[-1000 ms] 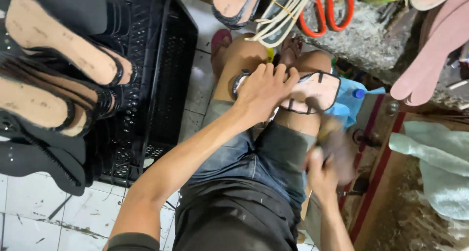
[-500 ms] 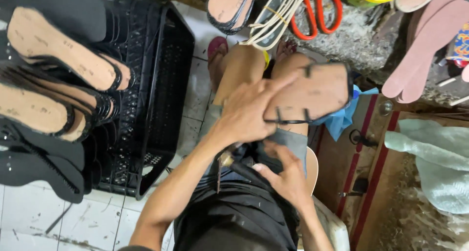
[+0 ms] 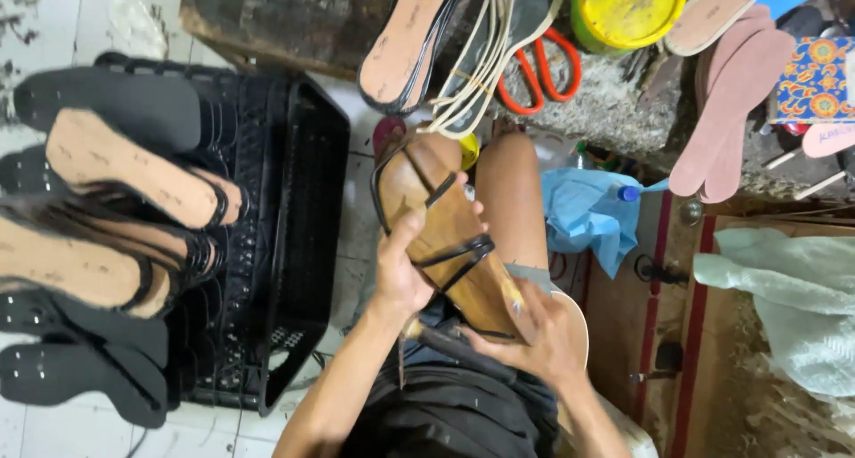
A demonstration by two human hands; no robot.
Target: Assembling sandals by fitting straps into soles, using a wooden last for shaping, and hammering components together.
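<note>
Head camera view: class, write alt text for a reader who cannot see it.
Both hands hold a wooden shoe form fitted with black straps over the person's lap, the left hand gripping its side and the right hand cupping its near end. A black crate piled with sandals stands to the left; orange-handled scissors lie on the workbench beyond.

**A small sandal-making workshop**

We sit among cut insoles (image 3: 723, 110), a black crate (image 3: 298, 244) stacked with unfinished sandals (image 3: 134, 168), orange-handled scissors (image 3: 539, 66) and a yellow glue tin (image 3: 628, 8) — shoemaking on a worn, stained bench (image 3: 614, 110).
</note>
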